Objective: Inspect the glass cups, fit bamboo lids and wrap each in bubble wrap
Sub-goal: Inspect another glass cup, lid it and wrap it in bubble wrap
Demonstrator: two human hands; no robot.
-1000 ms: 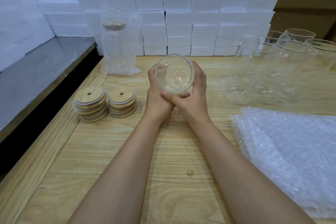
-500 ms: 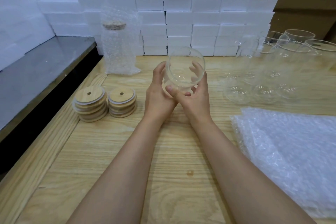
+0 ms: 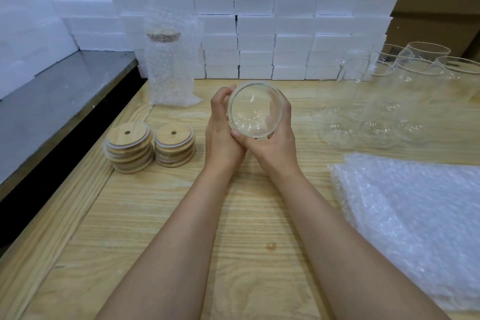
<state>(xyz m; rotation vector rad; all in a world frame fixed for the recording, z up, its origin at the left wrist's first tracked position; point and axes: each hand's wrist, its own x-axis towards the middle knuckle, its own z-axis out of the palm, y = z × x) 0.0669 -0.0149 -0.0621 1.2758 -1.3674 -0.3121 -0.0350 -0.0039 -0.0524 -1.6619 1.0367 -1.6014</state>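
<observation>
A clear glass cup (image 3: 254, 109) is held above the middle of the wooden table, tilted so its open mouth faces me. My left hand (image 3: 220, 132) grips its left side and my right hand (image 3: 275, 138) wraps its right side and underside. Two stacks of round bamboo lids (image 3: 149, 145) lie on the table to the left. One lidded cup wrapped in bubble wrap (image 3: 168, 67) stands upright at the back left. Several bare glass cups (image 3: 384, 101) stand at the right rear. A pile of bubble wrap sheets (image 3: 415, 221) lies at the right front.
White foam blocks (image 3: 259, 21) are stacked as a wall along the back of the wooden table (image 3: 155, 215). A grey metal surface (image 3: 52, 96) runs along the left, beyond a dark gap. Brown cardboard boxes (image 3: 446, 8) stand at the back right.
Both hands have kept turning the cup: its mouth tipped away and up half a second ago, and now faces me again, slightly lower.
</observation>
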